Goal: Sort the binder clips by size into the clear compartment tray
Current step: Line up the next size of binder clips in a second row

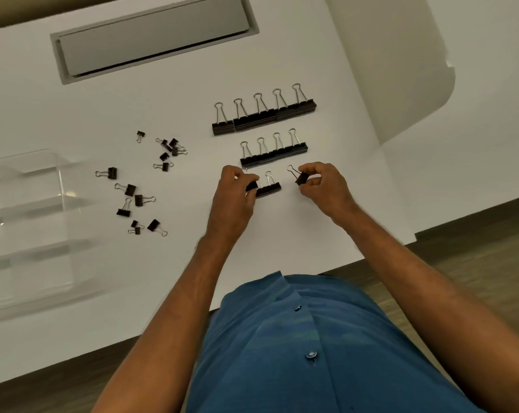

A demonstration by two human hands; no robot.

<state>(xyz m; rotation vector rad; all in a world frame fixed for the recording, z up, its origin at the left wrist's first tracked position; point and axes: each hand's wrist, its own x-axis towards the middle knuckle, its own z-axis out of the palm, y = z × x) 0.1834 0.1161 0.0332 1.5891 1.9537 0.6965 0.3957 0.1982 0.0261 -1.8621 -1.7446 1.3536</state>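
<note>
Black binder clips lie on the white table [297, 234]. A far row of large clips [264, 116] and a middle row of slightly smaller clips [273, 155] stand lined up. In a nearer short row of medium clips [268, 188], my left hand [233, 195] pinches the leftmost clip [251, 186]. My right hand [323, 186] pinches another medium clip [301, 177] just right of that row, above the table. Loose small and medium clips [139, 189] are scattered to the left. The clear compartment tray [29, 228] sits at the far left.
A grey recessed cable hatch [154, 37] lies at the back of the table. The table's near edge runs diagonally in front of my blue shirt [312, 353]. Wooden floor [475, 248] shows to the right.
</note>
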